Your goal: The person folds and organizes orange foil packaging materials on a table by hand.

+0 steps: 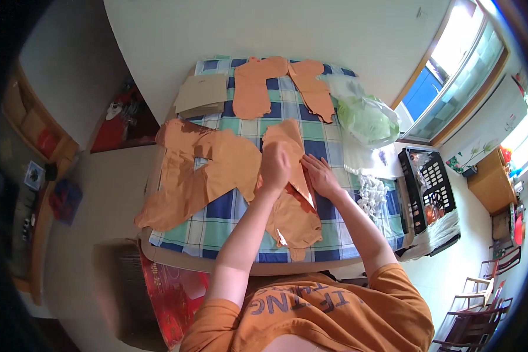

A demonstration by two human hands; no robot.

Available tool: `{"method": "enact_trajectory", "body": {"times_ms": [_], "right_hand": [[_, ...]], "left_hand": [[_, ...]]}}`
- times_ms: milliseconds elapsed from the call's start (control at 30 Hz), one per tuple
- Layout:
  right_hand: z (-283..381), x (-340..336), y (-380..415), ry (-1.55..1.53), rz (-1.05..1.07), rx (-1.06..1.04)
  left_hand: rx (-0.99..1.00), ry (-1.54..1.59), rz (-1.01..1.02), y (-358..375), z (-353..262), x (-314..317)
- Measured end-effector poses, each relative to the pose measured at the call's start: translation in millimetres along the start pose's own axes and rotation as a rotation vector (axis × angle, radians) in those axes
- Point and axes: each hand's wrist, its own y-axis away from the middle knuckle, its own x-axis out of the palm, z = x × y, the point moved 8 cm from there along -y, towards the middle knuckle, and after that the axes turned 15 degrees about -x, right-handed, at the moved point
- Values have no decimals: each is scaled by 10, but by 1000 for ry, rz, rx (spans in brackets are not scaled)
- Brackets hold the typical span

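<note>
A flat copper-orange foil sheet (286,135), shaped like an uninflated foil balloon, lies in front of me, with a shiny lower part (296,220) towards my body. My left hand (276,165) is closed on top of it; whatever its fingers hold, if anything, is hidden. Beside it, my right hand (319,175) lies flat with fingers stretched out along the sheet's right edge. To the left spreads a larger pile of similar foil balloons (205,170), overlapping and creased. Further back lie another foil balloon (252,88) and a narrower one (312,88).
A checkered cloth (340,234) covers the table. Cardboard sheets (201,94) are stacked at back left. A greenish plastic bag (366,120) and white string (371,196) lie at right. Off the right edge stands a black crate (431,185); a brown box (120,293) is below left.
</note>
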Motion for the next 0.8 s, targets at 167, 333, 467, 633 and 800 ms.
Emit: {"method": "enact_trajectory", "body": {"times_ms": [167, 333, 467, 633, 800], "right_hand": [[-29, 23, 12, 0, -25, -27], [-46, 40, 22, -4, -14, -26], [11, -45, 36, -45, -94, -31], [210, -223, 239, -153, -203, -165], [489, -411, 501, -216, -185, -198]], "left_hand": [[211, -454, 300, 454, 247, 601], [193, -495, 336, 651, 353, 630], [208, -522, 329, 680, 349, 615], [194, -526, 340, 669, 320, 587], [158, -582, 403, 659, 344, 617]]}}
